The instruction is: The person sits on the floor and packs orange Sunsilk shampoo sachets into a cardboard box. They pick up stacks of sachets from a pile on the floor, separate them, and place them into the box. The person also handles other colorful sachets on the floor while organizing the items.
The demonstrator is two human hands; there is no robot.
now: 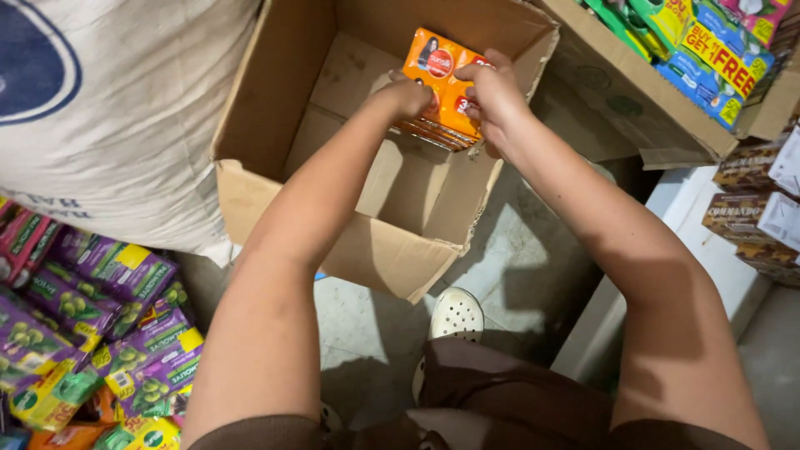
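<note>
Orange packets, a flat glossy stack with red-and-white markings, sit over the open cardboard box. My left hand pinches their left edge; my right hand grips the right side, fingers curled tight.

A pale tiled floor is seen below. An open cardboard box is set on it at the middle, with a big white sack at the far left. A white perforated clog is planted just near of the box
</note>
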